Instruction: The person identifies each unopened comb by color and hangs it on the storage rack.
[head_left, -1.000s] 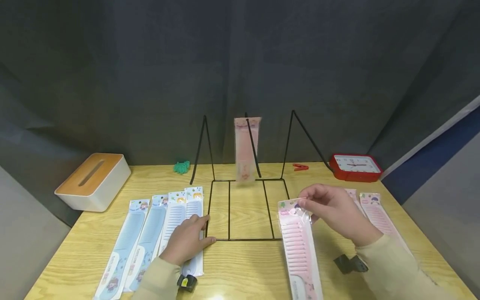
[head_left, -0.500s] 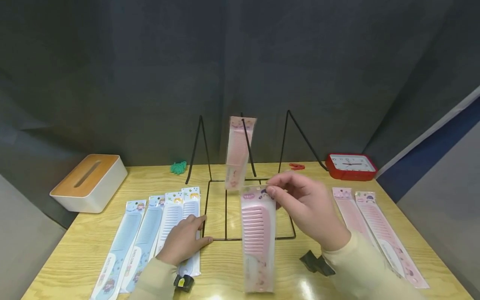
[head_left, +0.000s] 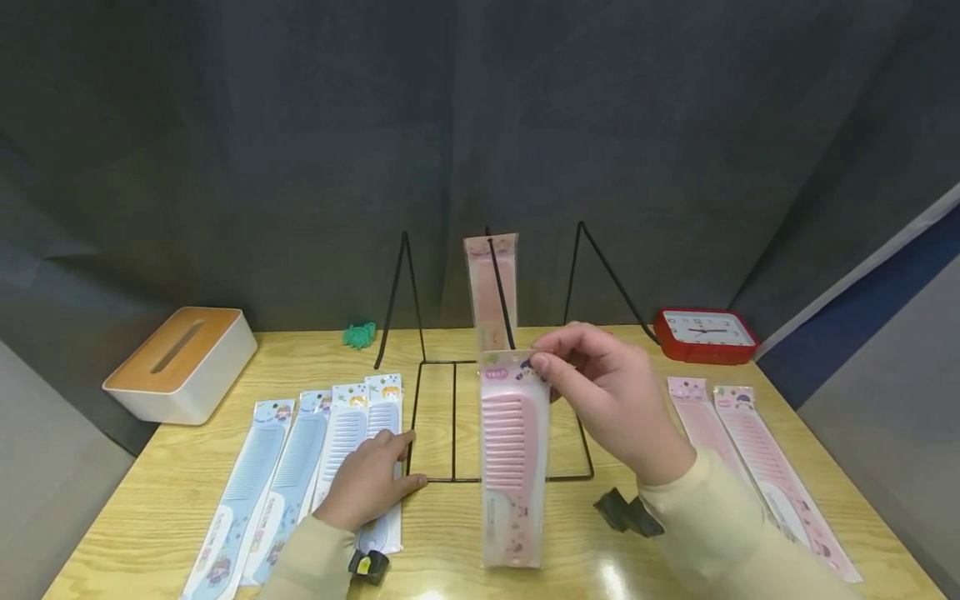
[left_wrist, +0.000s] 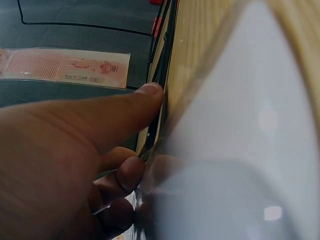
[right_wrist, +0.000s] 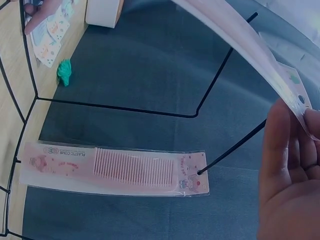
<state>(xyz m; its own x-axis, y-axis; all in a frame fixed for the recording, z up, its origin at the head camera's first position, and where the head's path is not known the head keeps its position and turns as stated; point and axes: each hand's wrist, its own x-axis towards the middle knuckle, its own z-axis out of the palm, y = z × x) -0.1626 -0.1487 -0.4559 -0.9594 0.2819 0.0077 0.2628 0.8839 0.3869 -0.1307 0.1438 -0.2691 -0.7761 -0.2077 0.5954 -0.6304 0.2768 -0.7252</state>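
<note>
My right hand pinches the top header of a packaged pink comb between thumb and fingers. The pack hangs upright before the black wire rack, its top overlapping the tip of the middle hook in the head view. Another packaged pink comb hangs on that hook by its header hole. My left hand rests at the rack's left front corner, thumb and index finger touching the wire, over packaged blue combs. In the left wrist view its thumb lies against the rod.
More packaged blue combs lie at left; two packaged pink combs lie at right. Behind stand a tissue box, a green bundle and a red clock. The rack's outer hooks jut toward me.
My right hand has carried the pink comb pack left from the table's right side to the middle hook, then slightly up. The left hand has stayed at the rack's corner.
</note>
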